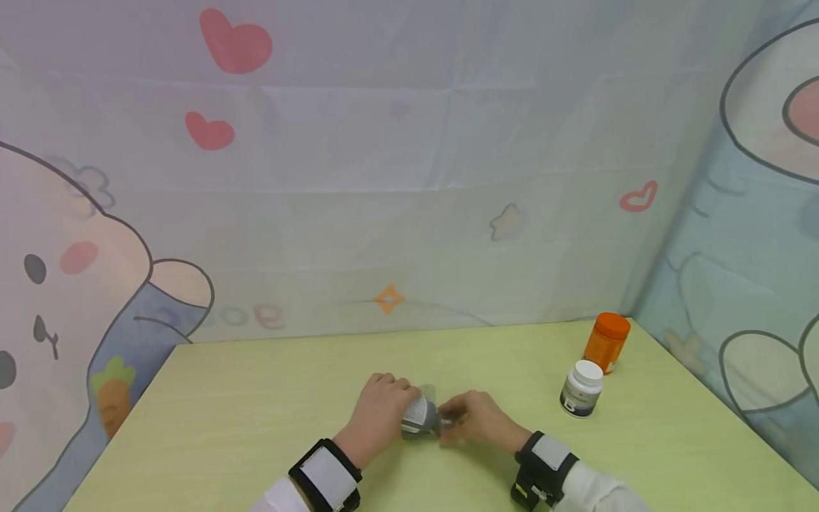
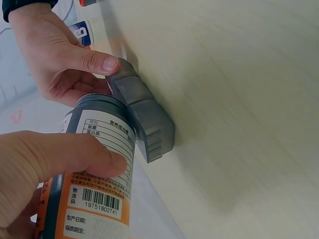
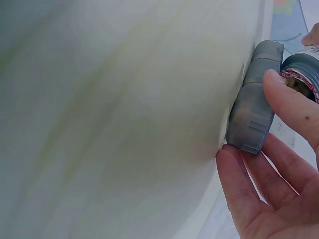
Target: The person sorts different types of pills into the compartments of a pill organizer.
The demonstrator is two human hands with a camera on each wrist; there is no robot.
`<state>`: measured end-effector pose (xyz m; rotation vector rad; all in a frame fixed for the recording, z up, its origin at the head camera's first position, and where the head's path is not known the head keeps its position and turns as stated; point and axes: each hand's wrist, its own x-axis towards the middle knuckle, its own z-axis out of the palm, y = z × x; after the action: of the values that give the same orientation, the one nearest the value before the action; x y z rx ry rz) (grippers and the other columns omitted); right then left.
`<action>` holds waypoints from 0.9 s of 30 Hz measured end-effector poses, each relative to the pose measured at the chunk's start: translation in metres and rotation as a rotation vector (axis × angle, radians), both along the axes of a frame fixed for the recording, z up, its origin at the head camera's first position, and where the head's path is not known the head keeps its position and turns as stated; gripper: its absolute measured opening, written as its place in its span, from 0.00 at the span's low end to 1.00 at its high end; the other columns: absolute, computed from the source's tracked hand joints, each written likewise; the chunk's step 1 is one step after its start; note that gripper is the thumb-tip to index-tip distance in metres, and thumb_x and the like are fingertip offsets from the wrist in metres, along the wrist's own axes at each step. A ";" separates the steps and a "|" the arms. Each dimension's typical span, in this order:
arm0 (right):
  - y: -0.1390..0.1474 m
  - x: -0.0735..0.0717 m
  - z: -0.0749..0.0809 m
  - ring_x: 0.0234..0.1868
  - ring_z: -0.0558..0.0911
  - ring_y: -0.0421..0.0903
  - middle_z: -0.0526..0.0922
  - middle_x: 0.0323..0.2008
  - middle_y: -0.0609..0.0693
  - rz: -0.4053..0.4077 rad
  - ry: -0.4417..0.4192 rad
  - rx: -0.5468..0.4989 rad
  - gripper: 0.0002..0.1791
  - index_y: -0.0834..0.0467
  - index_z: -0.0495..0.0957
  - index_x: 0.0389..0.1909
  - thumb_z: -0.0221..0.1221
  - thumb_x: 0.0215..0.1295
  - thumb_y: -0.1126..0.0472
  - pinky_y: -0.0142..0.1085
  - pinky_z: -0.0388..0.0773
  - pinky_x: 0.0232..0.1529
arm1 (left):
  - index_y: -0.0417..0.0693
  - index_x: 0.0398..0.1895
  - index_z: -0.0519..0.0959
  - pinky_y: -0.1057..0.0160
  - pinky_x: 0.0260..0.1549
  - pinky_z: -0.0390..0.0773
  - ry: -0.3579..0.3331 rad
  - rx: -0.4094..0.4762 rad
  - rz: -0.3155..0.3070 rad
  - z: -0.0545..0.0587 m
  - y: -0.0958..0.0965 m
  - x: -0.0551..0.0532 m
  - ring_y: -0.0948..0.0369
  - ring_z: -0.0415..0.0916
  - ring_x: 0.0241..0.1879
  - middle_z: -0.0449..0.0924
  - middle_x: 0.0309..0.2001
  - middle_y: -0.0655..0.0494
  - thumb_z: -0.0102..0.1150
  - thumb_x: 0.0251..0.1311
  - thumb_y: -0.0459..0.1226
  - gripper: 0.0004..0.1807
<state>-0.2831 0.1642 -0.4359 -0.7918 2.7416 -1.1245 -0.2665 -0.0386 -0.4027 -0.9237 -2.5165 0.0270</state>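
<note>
My left hand (image 1: 382, 412) grips a supplement bottle (image 2: 102, 194) with a dark neck and a white and orange label, its thumb lying across the label. The bottle is tilted over, and its uncapped mouth (image 3: 301, 79) points at a grey translucent pill box (image 3: 251, 104). That box has several sections in a row. It stands close over the table, held between the thumb and fingers of my right hand (image 1: 476, 418). In the left wrist view the bottle's neck overlaps the pill box's side. The bottle's contents are mostly hidden.
A white-capped bottle (image 1: 582, 389) stands on the pale yellow table (image 1: 269, 398) to the right of my hands. Just behind it is an orange bottle (image 1: 606, 343) with an orange lid. A printed cloth backdrop (image 1: 409, 178) rises along the table's far edge and right side.
</note>
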 end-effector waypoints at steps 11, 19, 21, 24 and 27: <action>0.001 0.000 -0.001 0.34 0.82 0.51 0.83 0.35 0.59 0.012 0.008 -0.013 0.23 0.65 0.80 0.38 0.72 0.37 0.61 0.32 0.77 0.32 | 0.53 0.36 0.80 0.63 0.38 0.70 0.054 -0.049 -0.009 0.002 0.003 0.003 0.60 0.73 0.32 0.79 0.32 0.60 0.72 0.27 0.31 0.24; 0.001 0.001 0.000 0.34 0.82 0.52 0.83 0.35 0.60 0.017 0.016 -0.014 0.23 0.66 0.80 0.38 0.72 0.37 0.62 0.33 0.77 0.33 | 0.53 0.36 0.80 0.62 0.38 0.70 0.015 -0.029 -0.006 0.001 0.001 0.002 0.60 0.73 0.32 0.80 0.33 0.60 0.74 0.27 0.33 0.24; 0.001 0.001 0.000 0.35 0.82 0.53 0.83 0.36 0.61 0.015 0.010 -0.014 0.23 0.67 0.80 0.38 0.72 0.38 0.62 0.34 0.77 0.33 | 0.53 0.37 0.80 0.62 0.38 0.70 0.000 -0.017 -0.006 0.001 0.001 0.002 0.60 0.73 0.32 0.80 0.33 0.59 0.75 0.27 0.33 0.25; 0.001 0.001 0.001 0.35 0.81 0.53 0.82 0.36 0.61 0.011 -0.002 -0.013 0.23 0.67 0.80 0.39 0.72 0.38 0.62 0.36 0.78 0.34 | 0.53 0.37 0.80 0.62 0.37 0.70 -0.013 -0.007 0.002 0.000 0.000 0.002 0.60 0.73 0.32 0.80 0.33 0.60 0.75 0.26 0.33 0.25; 0.000 0.001 0.002 0.36 0.81 0.53 0.82 0.36 0.61 0.009 -0.005 -0.010 0.23 0.67 0.80 0.39 0.72 0.38 0.62 0.36 0.78 0.34 | 0.53 0.37 0.80 0.62 0.37 0.70 0.001 -0.016 0.006 -0.001 0.000 0.001 0.60 0.73 0.32 0.80 0.34 0.60 0.75 0.26 0.32 0.26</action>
<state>-0.2818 0.1644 -0.4344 -0.8003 2.7275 -1.1375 -0.2657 -0.0386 -0.4034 -0.9223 -2.5212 0.0491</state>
